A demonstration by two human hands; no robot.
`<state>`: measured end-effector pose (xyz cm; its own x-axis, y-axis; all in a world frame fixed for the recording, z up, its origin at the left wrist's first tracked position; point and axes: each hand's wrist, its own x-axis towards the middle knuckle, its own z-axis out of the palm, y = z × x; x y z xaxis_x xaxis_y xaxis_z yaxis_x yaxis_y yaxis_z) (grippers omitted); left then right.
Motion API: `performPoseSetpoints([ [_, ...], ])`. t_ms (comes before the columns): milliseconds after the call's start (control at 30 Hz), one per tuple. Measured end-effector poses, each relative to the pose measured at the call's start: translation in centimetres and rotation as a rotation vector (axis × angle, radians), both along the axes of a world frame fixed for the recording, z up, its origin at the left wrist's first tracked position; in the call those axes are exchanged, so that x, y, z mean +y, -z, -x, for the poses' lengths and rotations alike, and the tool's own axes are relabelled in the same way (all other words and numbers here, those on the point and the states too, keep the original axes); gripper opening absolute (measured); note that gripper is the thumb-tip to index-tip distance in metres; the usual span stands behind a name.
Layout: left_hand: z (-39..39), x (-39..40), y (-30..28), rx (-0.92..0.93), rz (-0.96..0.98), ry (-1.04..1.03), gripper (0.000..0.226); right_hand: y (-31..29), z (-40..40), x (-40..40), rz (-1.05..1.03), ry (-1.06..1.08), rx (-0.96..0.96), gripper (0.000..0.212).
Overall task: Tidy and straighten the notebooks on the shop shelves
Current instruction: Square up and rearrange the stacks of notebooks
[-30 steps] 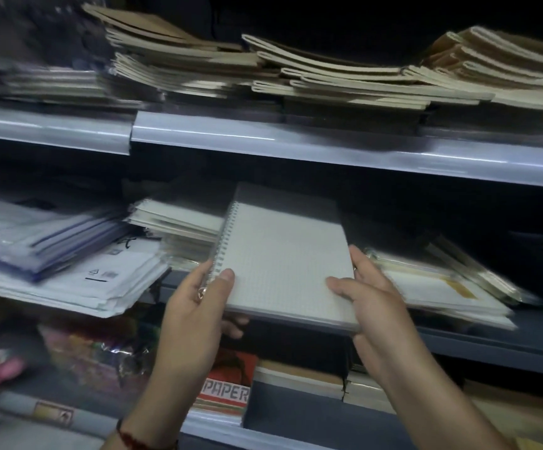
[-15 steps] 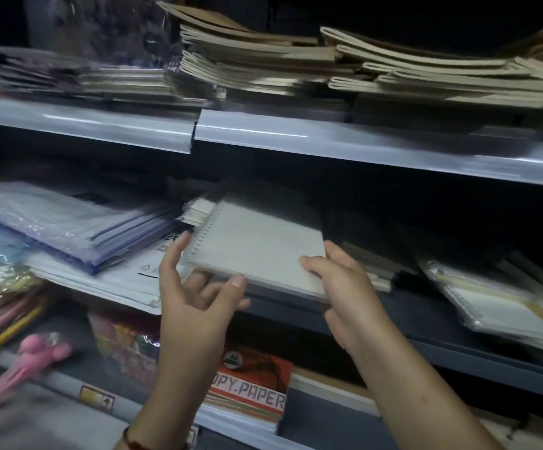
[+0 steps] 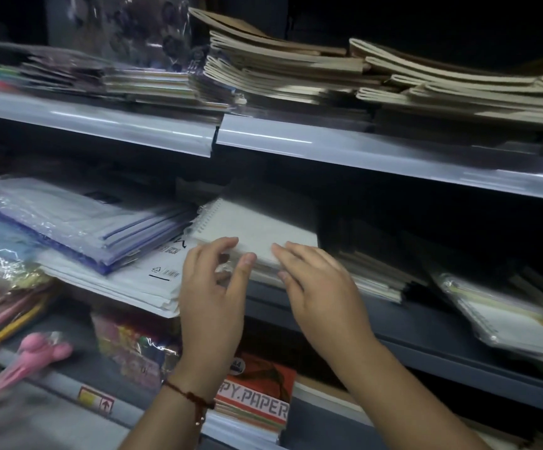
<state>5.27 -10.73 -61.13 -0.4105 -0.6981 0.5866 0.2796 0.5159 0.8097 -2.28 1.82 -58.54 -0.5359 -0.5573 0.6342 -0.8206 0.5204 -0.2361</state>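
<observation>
Both hands, left (image 3: 211, 297) and right (image 3: 320, 287), press open-fingered against the grid-paged spiral notebook (image 3: 257, 230).

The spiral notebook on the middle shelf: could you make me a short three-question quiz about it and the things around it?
1. True or false: the spiral notebook lies flat on a stack, with its wire binding along its left edge.
2. Which hand wears a red string bracelet? A) left hand B) right hand
3. Fill in: the red pack on the lowest shelf, partly hidden by the left forearm, shows the word ____.

Key
1. True.
2. A.
3. PAPER, printed on the red pack.
</observation>
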Motion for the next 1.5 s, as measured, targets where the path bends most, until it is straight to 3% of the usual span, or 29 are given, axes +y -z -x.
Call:
performPoseSetpoints([
  [200, 2.2, -2.4, 0.7, -0.197, 0.463, -0.368, 0.032, 0.2, 3.1, -2.9, -0.091, 0.028, 0.042, 0.041],
  [333, 3.6, -3.3, 2.7, -0.314, 0.747, -0.367, 0.05, -0.1, 4.3, -3.8, -0.081, 0.052, 0.083, 0.041],
  [467, 4.6, -3.1, 3.8, -0.459, 0.729, -0.318, 0.07, -0.5, 5.1, -3.9, -0.115, 0.053, 0.091, 0.042],
  [733, 5.2, -2.6, 3.9, -0.465, 0.667, -0.294, 0.075, -0.5, 5.0, -3.8, -0.144, 0.042, 0.029, 0.053],
  [900, 4.6, -1.6, 3.6, -0.423, 0.644, -0.27, 0.066, -0.4, 4.1, -2.2, -0.135, 0.015, -0.084, 0.061],
  [1033, 3.8, 1.5, 3.1, -0.308, 0.66, -0.172, 0.053, -0.1, 2.4, 2.4, -0.029, 0.03, -0.178, 0.054],
  [1133, 4.2, 5.4, 2.7, -0.283, 0.533, 0.09, 0.042, 0.4, 1.6, 7.6, 0.025, 0.093, -0.199, 0.045],
  [1267, 6.3, 12.2, 2.6, -0.405, 0.104, 0.539, 0.031, 1.0, 1.9, 14.5, 0.048, 0.254, -0.22, 0.035],
  [1400, 9.2, 18.6, 2.3, -0.606, -0.193, 0.816, 0.038, 1.8, 2.2, 20.3, 0.036, 0.395, -0.222, 0.033],
  [1500, 11.5, 22.0, 2.3, -0.632, -0.425, 0.969, 0.043, 2.1, 3.0, 23.3, 0.023, 0.44, -0.21, 0.032],
])
